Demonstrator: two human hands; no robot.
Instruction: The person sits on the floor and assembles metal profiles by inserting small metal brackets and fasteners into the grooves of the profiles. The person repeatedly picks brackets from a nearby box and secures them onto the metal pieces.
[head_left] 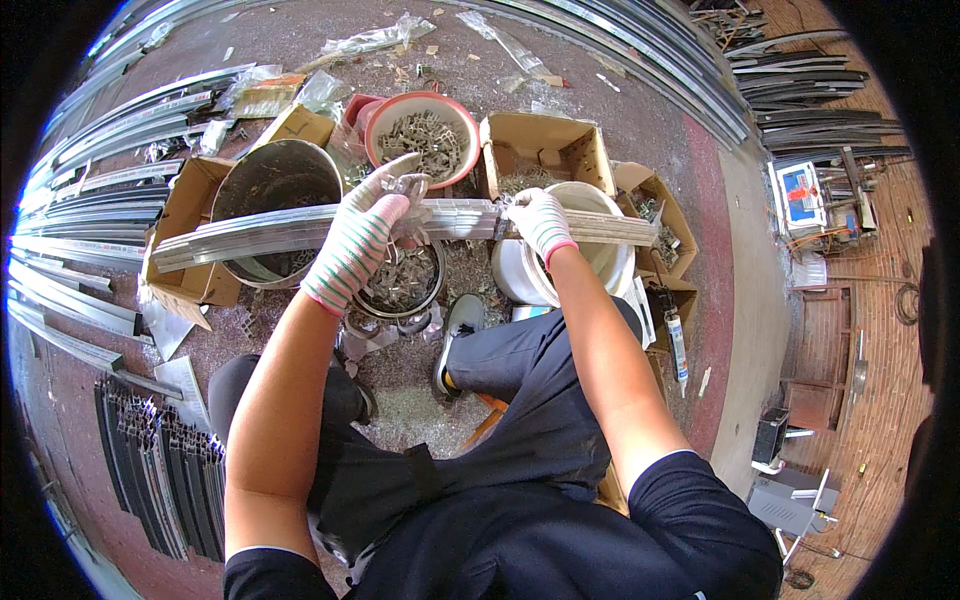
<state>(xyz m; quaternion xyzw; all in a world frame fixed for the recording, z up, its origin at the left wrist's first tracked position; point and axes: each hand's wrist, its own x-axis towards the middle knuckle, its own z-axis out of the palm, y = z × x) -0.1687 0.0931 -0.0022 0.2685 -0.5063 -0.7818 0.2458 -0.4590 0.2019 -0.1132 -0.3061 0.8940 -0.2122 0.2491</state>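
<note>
A bundle of long silvery metal profile strips (270, 230) lies crosswise in front of me, above several containers. My left hand (358, 245), in a white glove with green stripes, is closed around some small clear, shiny pieces (408, 188) just above the strips. Its index finger points out to the right. My right hand (540, 222), gloved alike, has its fingertips pinched at the strips, where a small metallic bit (503, 222) shows. Its fingers hide most of what they grip. The pale right end of the bundle (620, 229) reaches past that hand.
A red-rimmed basin (470, 130) of small metal parts stands ahead, beside a cardboard box (545, 125). A dark bucket (325, 165), a white bucket (622, 275) and a pot of bits (440, 285) sit below the strips. Stacked profiles (110, 210) lie left; a sealant tube (677, 345) stands right.
</note>
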